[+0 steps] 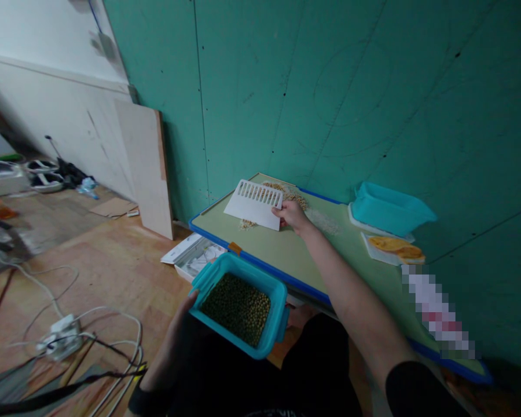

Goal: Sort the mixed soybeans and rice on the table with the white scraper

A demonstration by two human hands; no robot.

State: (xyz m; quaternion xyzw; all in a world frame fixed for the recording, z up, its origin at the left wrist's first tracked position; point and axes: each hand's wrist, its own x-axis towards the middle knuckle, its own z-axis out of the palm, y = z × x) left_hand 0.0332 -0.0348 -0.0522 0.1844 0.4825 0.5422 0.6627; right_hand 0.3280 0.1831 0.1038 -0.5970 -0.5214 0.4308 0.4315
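Note:
My right hand (294,215) grips the right edge of a white card with a row of slots (254,211), holding it tilted over the board-like table (278,246). Tan beans (296,201) lie partly behind the card, and a small heap of pale grains and beans (246,224) shows below its lower edge. White grains (323,221) are spread to the right of the hand. My left hand (183,313) is closed on the left side of a blue plastic container (279,304). Dark green beans with some tan ones (234,307) cover its bottom.
A second blue container (386,211) stands at the table's far right, beside a yellow-orange item on a white base (393,249). A white box (195,258) sits below the table's left edge. Cables and a power strip (63,336) lie on the floor; a green wall (312,104) rises behind.

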